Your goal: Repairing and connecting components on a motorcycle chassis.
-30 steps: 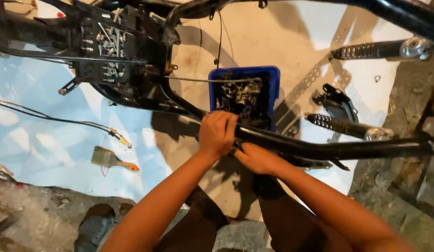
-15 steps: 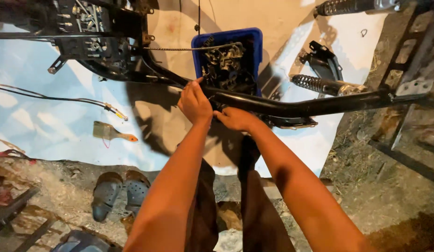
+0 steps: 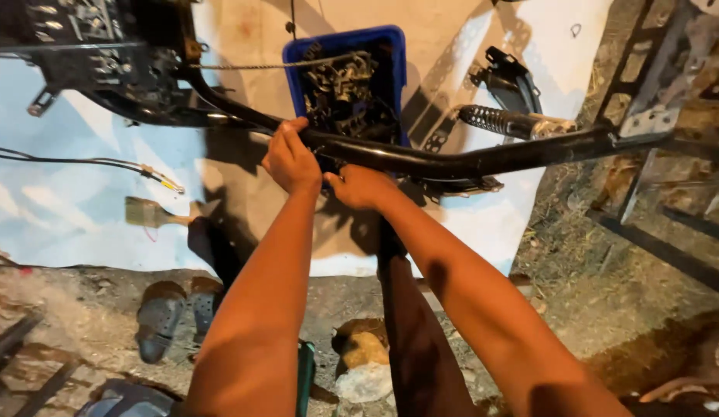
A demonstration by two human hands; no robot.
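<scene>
A black tubular motorcycle frame (image 3: 483,161) runs across the view above a pale ground sheet. My left hand (image 3: 290,158) grips the frame tube from above, fingers curled over it. Touching it on the right, my right hand (image 3: 359,185) holds the same tube from underneath. Just beyond both hands stands a blue plastic crate (image 3: 348,85) filled with dark metal parts. At the upper left the tube joins a black block of machinery (image 3: 104,46).
A chrome spring shock absorber (image 3: 510,122) lies right of the crate. A paintbrush (image 3: 151,212) and a thin cable (image 3: 89,164) lie on the sheet at left. Sandals (image 3: 174,313) and stones sit on the dirt near my legs. Rusty metal framing (image 3: 661,100) stands at right.
The view has shifted right and slightly down, so the frame and crate sit higher in view. Both hands stay together on the same tube.
</scene>
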